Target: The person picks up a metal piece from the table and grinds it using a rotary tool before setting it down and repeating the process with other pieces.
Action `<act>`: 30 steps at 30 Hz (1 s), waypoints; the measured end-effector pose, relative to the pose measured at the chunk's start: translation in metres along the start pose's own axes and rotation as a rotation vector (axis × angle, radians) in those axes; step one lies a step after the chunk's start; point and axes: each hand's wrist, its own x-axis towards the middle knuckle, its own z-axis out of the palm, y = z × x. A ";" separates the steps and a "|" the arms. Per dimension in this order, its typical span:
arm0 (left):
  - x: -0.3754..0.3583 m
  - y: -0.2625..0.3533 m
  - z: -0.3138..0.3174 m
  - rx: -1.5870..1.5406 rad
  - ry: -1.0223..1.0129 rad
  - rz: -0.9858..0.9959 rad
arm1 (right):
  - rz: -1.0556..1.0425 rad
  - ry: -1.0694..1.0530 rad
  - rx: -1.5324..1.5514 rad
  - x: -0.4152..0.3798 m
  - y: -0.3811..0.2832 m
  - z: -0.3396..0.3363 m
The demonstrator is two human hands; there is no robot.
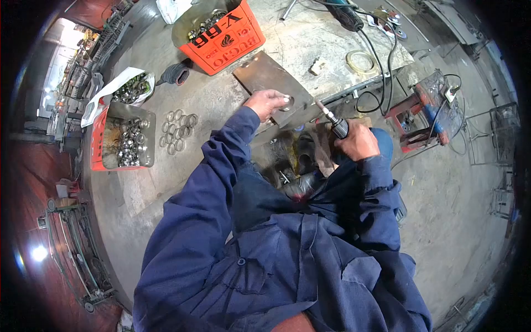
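The ring (290,103) is over the plate (270,76), pinched in the left hand (266,104); the right hand (358,141) is closed around the grinder (339,128). The far can (231,47), near can (98,145) and bag (103,94) hold shiny metal pieces.

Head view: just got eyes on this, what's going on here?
A person's left hand holds a metal ring. The right hand grips a handheld power tool, its tip apart from the ring. More rings lie grouped beside an orange-red container holding shiny metal parts.
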 end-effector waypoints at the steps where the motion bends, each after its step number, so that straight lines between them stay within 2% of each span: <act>1: 0.002 0.000 -0.004 -0.028 -0.028 -0.032 | 0.003 0.002 0.001 0.001 0.001 0.000; 3: 0.005 -0.003 -0.005 -0.054 -0.054 -0.064 | 0.006 -0.028 -0.027 0.003 0.002 0.002; 7: 0.001 -0.002 0.006 -0.093 0.023 -0.096 | 0.003 -0.028 -0.015 0.003 -0.001 0.002; 9: -0.003 0.001 0.006 -0.007 0.064 -0.067 | 0.001 -0.033 -0.044 0.003 0.002 0.003; 12: 0.000 -0.003 -0.002 -0.041 0.018 0.016 | -0.013 -0.016 -0.037 0.002 0.001 0.003; 16: 0.004 -0.008 0.002 -0.063 0.000 -0.027 | 0.003 -0.059 -0.048 0.002 -0.004 0.001; 18: 0.000 -0.007 0.009 -0.029 0.107 -0.036 | 0.006 -0.069 -0.076 0.001 -0.008 0.000; 22: -0.001 -0.010 0.011 0.016 0.064 0.018 | 0.008 -0.067 -0.111 0.004 -0.006 0.010; 27: 0.004 -0.022 0.006 -0.241 -0.069 0.031 | 0.003 -0.067 -0.077 0.008 -0.010 0.015; 30: 0.004 -0.024 0.004 -0.196 -0.072 0.071 | -0.022 -0.110 -0.121 0.013 -0.012 0.019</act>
